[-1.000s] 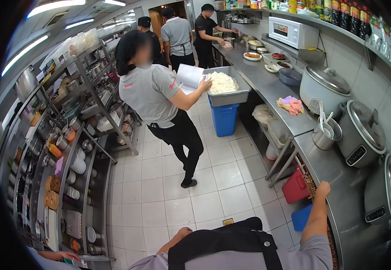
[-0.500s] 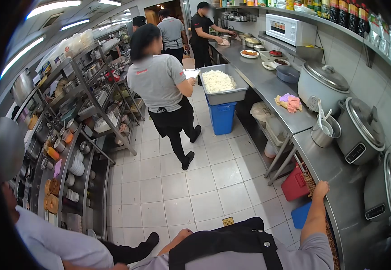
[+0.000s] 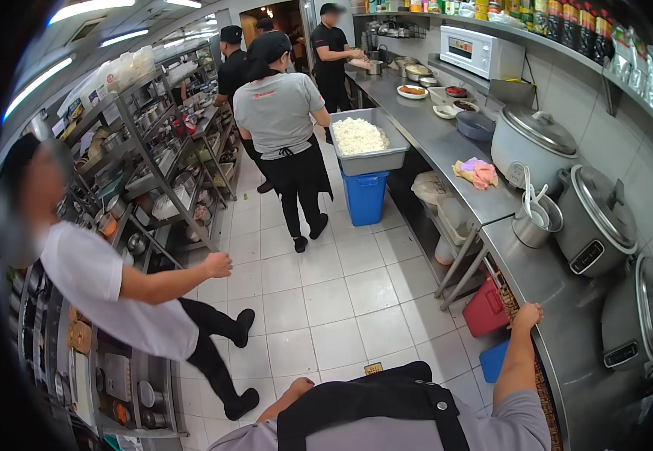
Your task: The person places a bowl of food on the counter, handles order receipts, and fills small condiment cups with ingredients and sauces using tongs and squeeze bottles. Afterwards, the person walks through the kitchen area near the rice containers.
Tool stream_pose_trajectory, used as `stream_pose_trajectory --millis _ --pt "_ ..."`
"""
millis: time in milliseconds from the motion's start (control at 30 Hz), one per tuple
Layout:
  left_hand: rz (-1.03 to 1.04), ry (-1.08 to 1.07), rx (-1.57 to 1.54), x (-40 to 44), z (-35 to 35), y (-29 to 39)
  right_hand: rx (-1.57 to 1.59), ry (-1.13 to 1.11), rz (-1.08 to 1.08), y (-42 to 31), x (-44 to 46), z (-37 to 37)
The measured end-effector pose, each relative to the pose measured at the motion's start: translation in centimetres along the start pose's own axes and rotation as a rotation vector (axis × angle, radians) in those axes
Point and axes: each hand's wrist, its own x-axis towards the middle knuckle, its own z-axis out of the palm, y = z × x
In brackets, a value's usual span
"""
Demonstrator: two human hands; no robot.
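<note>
My right hand (image 3: 528, 316) is at the front edge of the steel counter (image 3: 567, 331), with its fingers curled over the rim. Beneath it stand a red bin (image 3: 484, 307) and a blue container (image 3: 494, 361). Low in front of my body is my left hand (image 3: 300, 386), seen only in part; its fingers are hidden, and I see nothing held in it. Beyond my right hand, a steel pot (image 3: 531, 234) with white-handled ladles sits on the counter beside grey rice cookers (image 3: 595, 210).
A grey tub (image 3: 377, 163) of white rice rests on a blue bin (image 3: 364, 198) in the aisle. A person in white (image 3: 116, 278) is close on my left, by the shelving rack (image 3: 157, 161). A person in grey (image 3: 277, 113) and several others stand farther on.
The person in white has stepped forward on my left. The person in grey has moved away and turned their back more. My right hand stays at the counter edge.
</note>
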Motion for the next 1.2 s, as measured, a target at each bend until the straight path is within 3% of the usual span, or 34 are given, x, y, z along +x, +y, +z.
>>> stream_pose_trajectory --millis 100,167,300,1200 --pt "0.082 0.001 0.011 0.3 -0.4 0.6 -0.031 0.008 0.068 -0.3 0.5 -0.1" --pt "0.015 -0.05 -0.035 0.6 0.6 -0.4 0.065 -0.132 -0.021 0.3 0.6 -0.1" --pt "-0.018 -0.066 -0.056 0.4 0.8 -0.2 0.072 -0.155 -0.007 0.0 0.7 -0.1" --pt "0.013 -0.034 -0.018 -1.3 3.0 -0.9 0.071 -0.065 -0.119 1.1 1.6 2.3"
